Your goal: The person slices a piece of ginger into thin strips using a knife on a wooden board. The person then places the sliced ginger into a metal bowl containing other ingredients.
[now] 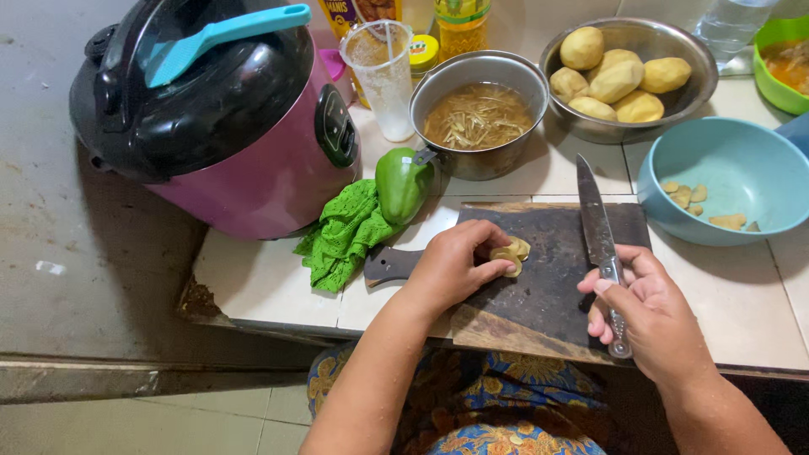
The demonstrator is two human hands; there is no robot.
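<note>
Knife: I see the knife (600,244) lying with its long axis running away from me, blade tip pointing toward the far bowls and tilted slightly left, handle end nearest my body. One knife.
Right hand: my right hand (653,316) is curled loosely round the knife's metal handle, fingers wrapped, thumb on top; the blade lies over the board's right part.
Potato piece: a small pale potato piece (511,255) sits on the dark cutting board (548,286), left of the blade. I cannot tell whether it is one chunk or a few slices bunched together.
Left hand: my left hand (455,265) is bent over the piece, fingertips pressed together on it, pinning it to the board.
Whole potatoes: I count six peeled potatoes in the steel bowl (691,93) at the far side.
Cut bits: roughly six small pieces lie in the blue bowl (742,181), just right of the board.
Other: one green pepper (401,184), one green cloth (341,236), one pink rice cooker (227,118), one pot of broth (506,152).
</note>
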